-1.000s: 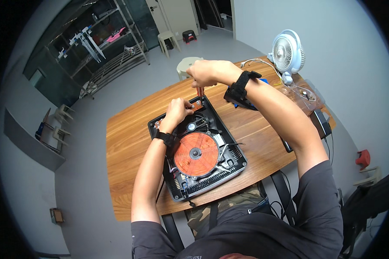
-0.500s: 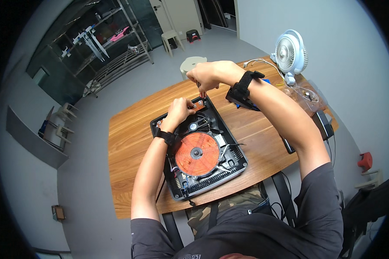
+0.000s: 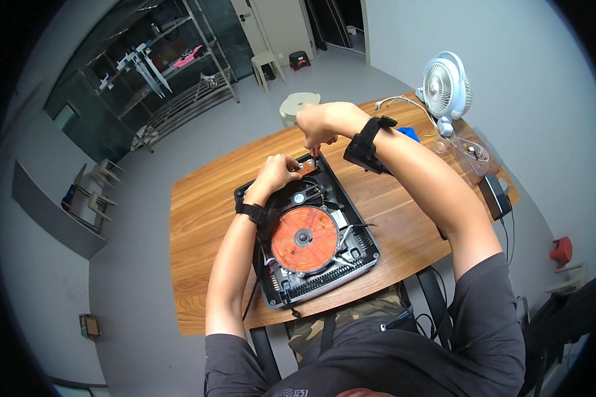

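Note:
An opened induction cooker (image 3: 355, 210) lies on the wooden table in front of me, its round copper coil (image 3: 286, 242) uncovered. At its far end sits a narrow orange-brown circuit board (image 3: 307, 167). My left hand (image 3: 275, 175) reaches over the far left part of the housing, thumb and fingers pinched at the board's left end. Above the board's right end, my right hand (image 3: 319, 124) is closed round a screwdriver (image 3: 316, 152) with a red handle, held upright, its tip down at the board. The palm hides most of the handle.
A light-blue fan (image 3: 438, 86) stands at the table's far right with a white cable (image 3: 404, 99). Near it lie a clear plastic tray (image 3: 473, 159), a blue item (image 3: 409, 134) and a black box (image 3: 495, 195). A pale stool (image 3: 298, 103) stands beyond the table.
My view has shifted slightly. The right hand has turned a little about the screwdriver, its fingers lying differently. My left hand stays at the circuit board.

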Demonstrator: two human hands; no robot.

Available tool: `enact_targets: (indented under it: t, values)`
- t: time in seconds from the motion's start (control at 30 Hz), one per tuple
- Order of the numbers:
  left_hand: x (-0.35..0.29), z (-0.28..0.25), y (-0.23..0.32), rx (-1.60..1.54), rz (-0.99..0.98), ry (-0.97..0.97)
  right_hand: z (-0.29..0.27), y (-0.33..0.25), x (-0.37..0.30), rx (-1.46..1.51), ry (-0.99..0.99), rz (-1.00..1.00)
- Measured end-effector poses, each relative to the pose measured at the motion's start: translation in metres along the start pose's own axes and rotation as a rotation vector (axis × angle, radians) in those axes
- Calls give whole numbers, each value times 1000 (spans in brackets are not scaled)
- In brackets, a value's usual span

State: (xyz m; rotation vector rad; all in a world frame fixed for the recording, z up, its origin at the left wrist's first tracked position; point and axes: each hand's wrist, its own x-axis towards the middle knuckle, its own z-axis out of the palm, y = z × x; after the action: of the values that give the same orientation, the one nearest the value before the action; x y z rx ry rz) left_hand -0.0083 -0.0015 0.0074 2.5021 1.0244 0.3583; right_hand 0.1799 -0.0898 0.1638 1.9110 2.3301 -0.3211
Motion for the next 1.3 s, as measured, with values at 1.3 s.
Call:
enact_targets:
  t: [1.3]
  values:
    - [-81,-31,-183,351,-339,240,8,-3,11,32,59,-57]
